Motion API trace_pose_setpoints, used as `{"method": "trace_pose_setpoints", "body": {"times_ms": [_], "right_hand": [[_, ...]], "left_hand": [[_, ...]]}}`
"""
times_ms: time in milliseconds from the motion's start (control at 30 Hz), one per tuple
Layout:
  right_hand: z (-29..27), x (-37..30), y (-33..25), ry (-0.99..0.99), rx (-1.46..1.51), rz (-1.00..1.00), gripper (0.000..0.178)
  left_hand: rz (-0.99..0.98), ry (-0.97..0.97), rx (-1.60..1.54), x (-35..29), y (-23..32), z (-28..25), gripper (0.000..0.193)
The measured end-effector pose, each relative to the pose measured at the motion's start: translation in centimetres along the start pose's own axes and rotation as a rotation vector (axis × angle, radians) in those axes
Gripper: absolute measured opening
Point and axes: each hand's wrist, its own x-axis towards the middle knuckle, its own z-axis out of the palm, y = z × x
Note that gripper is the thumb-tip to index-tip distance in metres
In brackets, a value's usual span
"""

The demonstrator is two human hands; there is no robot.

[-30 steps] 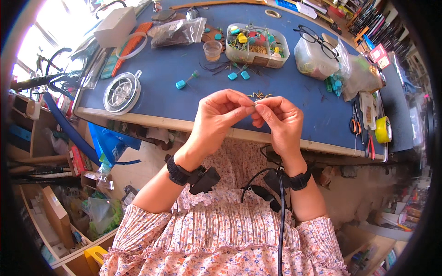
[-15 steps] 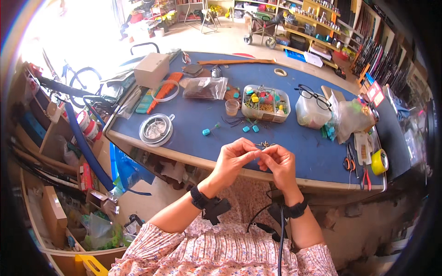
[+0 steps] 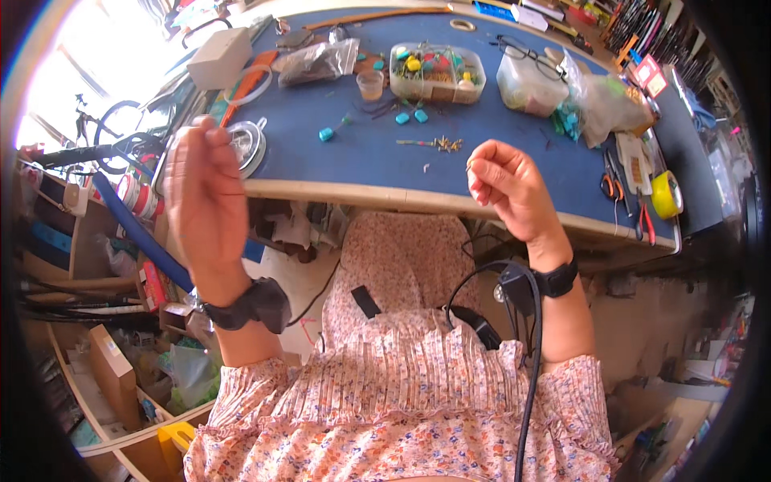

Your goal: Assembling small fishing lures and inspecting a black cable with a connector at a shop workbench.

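My left hand point(image 3: 210, 193) is raised at the left, in front of the round clear line spool point(image 3: 251, 149). It is a little blurred, with its fingers curled together; what they hold, if anything, is too small to make out. My right hand point(image 3: 510, 189) hovers over the front edge of the table, thumb and forefinger pinched. A tiny brownish speck shows at its fingertips, its kind unclear. Between the hands, on the blue tabletop, lies a small cluster of brass-coloured pieces point(image 3: 448, 145) with a thin greenish stem. Small teal blocks point(image 3: 402, 118) lie behind it.
Farther back stand a divided clear box point(image 3: 436, 95) of small coloured parts, a small cup point(image 3: 370, 85) and a plastic tub point(image 3: 526, 90) with eyeglasses on it. Scissors point(image 3: 612, 187), red-handled pliers point(image 3: 645, 221) and yellow tape point(image 3: 666, 194) lie at the right. A black cable point(image 3: 530, 377) hangs over my lap.
My hands have moved apart from their meeting point, the left far to the left and up, the right slightly right and up. The view has tilted down, showing more of my lap.
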Motion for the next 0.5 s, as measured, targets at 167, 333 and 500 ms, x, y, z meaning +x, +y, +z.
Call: {"method": "trace_pose_setpoints", "body": {"times_ms": [167, 333, 500], "right_hand": [[-0.2, -0.5, -0.5, -0.066, -0.011, -0.002, 0.012], [-0.9, -1.1, -0.7, -0.065, 0.010, -0.057, 0.011], [-0.6, -1.5, -1.1, -0.091, -0.073, -0.072, 0.010]], "left_hand": [[-0.010, -0.095, -0.528, -1.1, 5.3, -0.5, 0.016], [0.081, -0.132, -0.534, -1.8, 8.4, -1.2, 0.014], [0.150, -0.140, -0.370, -1.6, 9.3, -2.1, 0.016]]}}
